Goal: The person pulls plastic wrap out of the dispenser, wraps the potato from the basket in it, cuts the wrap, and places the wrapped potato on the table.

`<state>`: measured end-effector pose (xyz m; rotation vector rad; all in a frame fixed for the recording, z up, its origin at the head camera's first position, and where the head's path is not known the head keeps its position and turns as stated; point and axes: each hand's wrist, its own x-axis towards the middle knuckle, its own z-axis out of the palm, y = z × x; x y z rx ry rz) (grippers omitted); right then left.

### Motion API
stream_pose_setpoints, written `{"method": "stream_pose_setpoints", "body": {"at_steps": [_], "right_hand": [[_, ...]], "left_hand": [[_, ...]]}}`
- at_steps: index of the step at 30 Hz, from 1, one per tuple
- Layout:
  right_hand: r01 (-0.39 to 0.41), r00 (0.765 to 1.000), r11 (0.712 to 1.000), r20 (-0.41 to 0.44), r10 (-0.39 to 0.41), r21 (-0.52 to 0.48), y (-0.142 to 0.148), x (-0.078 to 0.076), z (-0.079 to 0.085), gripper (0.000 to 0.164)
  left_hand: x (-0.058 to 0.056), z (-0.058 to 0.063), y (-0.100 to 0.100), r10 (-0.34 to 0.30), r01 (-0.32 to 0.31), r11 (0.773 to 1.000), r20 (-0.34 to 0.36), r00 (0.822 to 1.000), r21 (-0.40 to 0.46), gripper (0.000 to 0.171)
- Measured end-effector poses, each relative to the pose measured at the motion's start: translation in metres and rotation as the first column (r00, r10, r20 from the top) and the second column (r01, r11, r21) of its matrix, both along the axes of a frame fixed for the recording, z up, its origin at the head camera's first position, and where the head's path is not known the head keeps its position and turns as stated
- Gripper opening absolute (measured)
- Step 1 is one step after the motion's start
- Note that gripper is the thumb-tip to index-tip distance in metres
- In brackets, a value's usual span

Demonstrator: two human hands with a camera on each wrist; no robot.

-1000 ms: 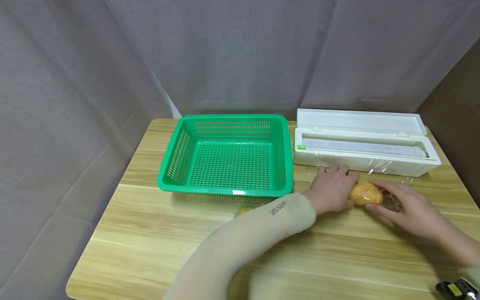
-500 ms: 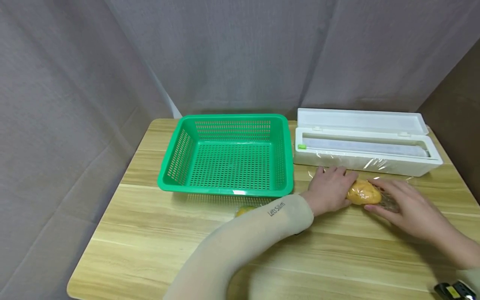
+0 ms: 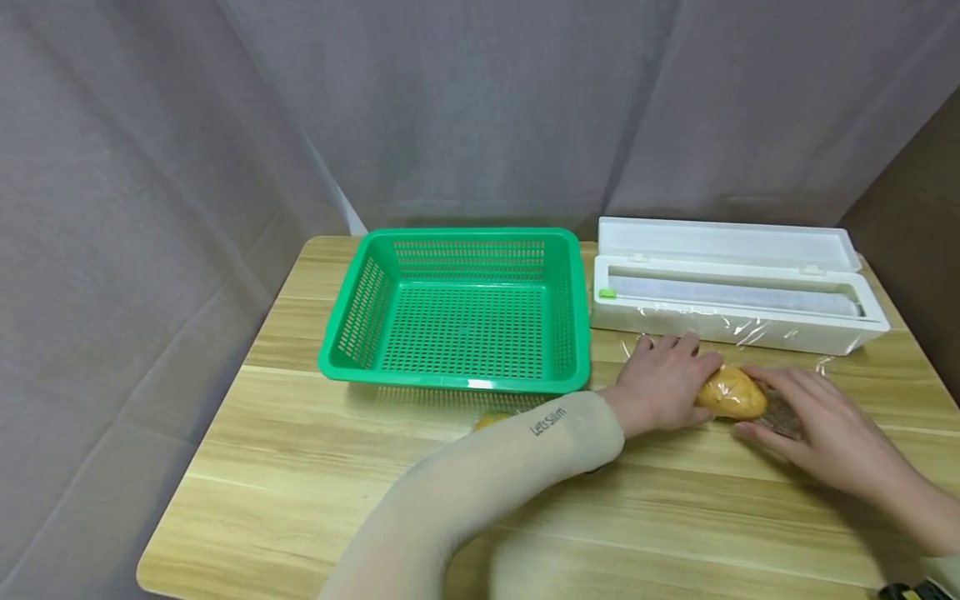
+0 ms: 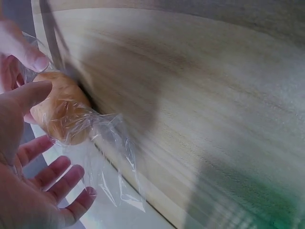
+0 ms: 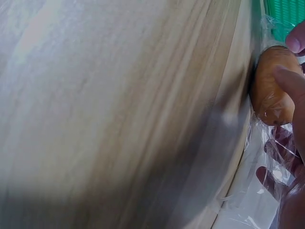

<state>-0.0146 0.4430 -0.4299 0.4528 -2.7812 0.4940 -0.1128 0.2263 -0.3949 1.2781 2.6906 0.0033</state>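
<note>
A yellow-orange mango (image 3: 733, 393), wrapped in clear cling film (image 4: 112, 152), lies on the wooden table in front of the white box. My left hand (image 3: 663, 383) holds its left end; in the left wrist view the thumb lies over the fruit and the other fingers spread beside the loose film. At the opposite end, my right hand (image 3: 821, 425) grips it between thumb and fingers. The right wrist view has the right thumb across the mango (image 5: 274, 90), with crumpled film around the lower fingers.
Behind the hands stands a white cling film box (image 3: 720, 323), lid up, with a film roll (image 3: 735, 293) inside. A green plastic basket (image 3: 450, 381) sits to its left. Another yellow film-wrapped item (image 3: 489, 419) is mostly hidden by the left sleeve (image 3: 510, 467).
Both hands stay at the mango, which has turned slightly between them. The whole head view has shifted a little to the right.
</note>
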Motion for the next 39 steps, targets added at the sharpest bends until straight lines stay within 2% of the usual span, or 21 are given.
{"method": "stream_pose_setpoints", "body": {"at_steps": [10,16,21,27,31,35,39], "right_hand": [[-0.020,1.000,0.998,-0.002,0.021,0.057,-0.001,0.003,0.009,0.089],[-0.035,0.999,0.996,-0.006,0.035,0.081,-0.003,0.006,0.020,0.091],[-0.015,1.000,0.997,0.025,0.013,0.079,-0.002,0.004,0.032,0.084],[-0.020,0.999,0.997,0.032,0.018,0.077,0.001,-0.015,0.050,0.075],[-0.055,0.998,0.996,-0.004,0.055,0.072,-0.001,-0.031,0.060,0.070],[-0.111,0.990,0.989,-0.077,0.119,0.102,-0.007,-0.048,0.066,0.064],[-0.113,0.990,0.988,-0.072,0.120,0.102,-0.016,-0.063,0.073,0.059]], "left_hand": [[0.000,0.007,-0.005,0.020,-0.020,1.000,-0.017,1.000,-0.001,0.072],[0.001,0.018,-0.010,0.034,-0.035,0.999,-0.024,0.999,-0.010,0.068],[0.004,0.028,-0.015,0.061,-0.061,0.998,-0.018,0.998,0.008,0.065],[0.008,0.040,-0.023,0.089,-0.088,0.994,-0.021,0.996,0.066,0.065],[0.005,0.056,-0.033,0.080,-0.072,0.993,-0.080,0.994,0.095,0.059],[-0.006,0.077,-0.045,0.088,-0.074,0.992,-0.137,0.987,0.100,0.053],[-0.026,0.097,-0.053,0.132,-0.122,0.990,-0.144,0.981,0.077,0.053]]}}
